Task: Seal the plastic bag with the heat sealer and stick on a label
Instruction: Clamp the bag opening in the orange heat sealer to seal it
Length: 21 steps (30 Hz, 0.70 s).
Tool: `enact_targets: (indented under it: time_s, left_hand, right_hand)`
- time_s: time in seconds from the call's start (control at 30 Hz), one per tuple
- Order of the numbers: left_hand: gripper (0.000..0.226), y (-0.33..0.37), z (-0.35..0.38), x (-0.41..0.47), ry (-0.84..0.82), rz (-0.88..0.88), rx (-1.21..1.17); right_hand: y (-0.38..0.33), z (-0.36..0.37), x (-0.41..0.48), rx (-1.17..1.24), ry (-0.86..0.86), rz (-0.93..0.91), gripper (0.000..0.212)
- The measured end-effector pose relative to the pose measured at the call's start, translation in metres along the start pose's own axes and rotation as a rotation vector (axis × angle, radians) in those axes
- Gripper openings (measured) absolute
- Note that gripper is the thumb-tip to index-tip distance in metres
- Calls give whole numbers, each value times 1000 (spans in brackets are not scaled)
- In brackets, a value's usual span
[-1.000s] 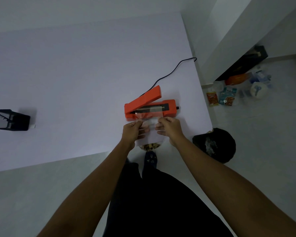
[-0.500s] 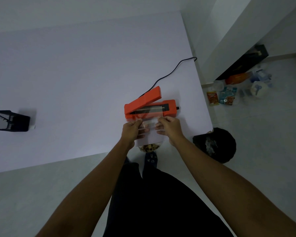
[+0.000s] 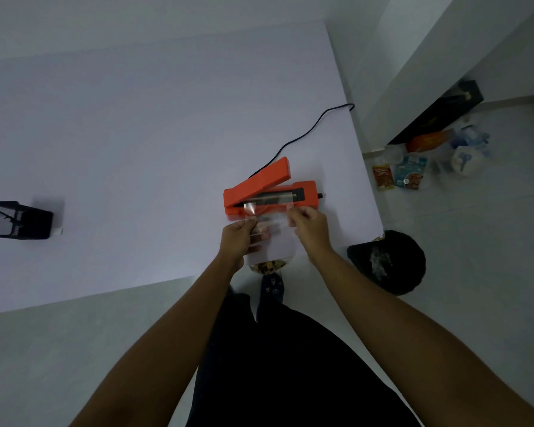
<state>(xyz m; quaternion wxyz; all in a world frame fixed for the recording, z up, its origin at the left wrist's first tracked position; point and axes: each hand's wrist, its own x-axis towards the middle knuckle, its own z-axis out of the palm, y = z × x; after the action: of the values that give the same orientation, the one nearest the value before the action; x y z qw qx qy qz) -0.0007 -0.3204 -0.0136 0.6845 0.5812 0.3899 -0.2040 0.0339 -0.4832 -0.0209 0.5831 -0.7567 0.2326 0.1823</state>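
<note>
An orange heat sealer [image 3: 305, 192] lies on the white table [image 3: 136, 149] with its lid arm raised at an angle. A clear plastic bag [image 3: 272, 241] with brownish contents at its bottom hangs over the table's near edge. Its open top lies across the sealer's black bar. My left hand [image 3: 239, 237] pinches the bag's upper left corner, and my right hand [image 3: 309, 228] pinches the upper right corner. Both hands sit just in front of the sealer. No label is visible.
The sealer's black cord [image 3: 309, 131] runs back to the table's far right edge. A black holder [image 3: 16, 220] stands at the left of the table. A dark bin [image 3: 387, 261] sits on the floor to the right, with packets and bottles [image 3: 413, 167] beyond it.
The view has shifted slightly. My hands have nudged the bag's top further onto the sealer bar, and a shiny fold of the bag now shows at the left of the bar.
</note>
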Motion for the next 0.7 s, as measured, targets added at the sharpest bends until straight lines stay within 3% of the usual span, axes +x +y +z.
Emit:
enact_targets:
  time_s: [0.13, 0.2, 0.43, 0.57, 0.7]
  left_hand:
    - [24, 1, 1, -3, -1, 6, -3]
    - [24, 1, 0, -3, -2, 7, -3]
    - [24, 1, 0, -4, -3, -1, -8]
    - [24, 2, 0, -4, 6, -5, -8]
    - [23, 3, 1, -4, 0, -14, -12]
  right_hand:
    - [-29, -5, -6, -10, 189, -194, 35]
    - [-48, -9, -6, 34, 205, -283, 35]
    - [-113, -17, -17, 42, 40, -521, 30]
    - [-124, -15, -17, -16, -75, -550, 28]
    - [-118, -14, -13, -19, -47, -525, 26]
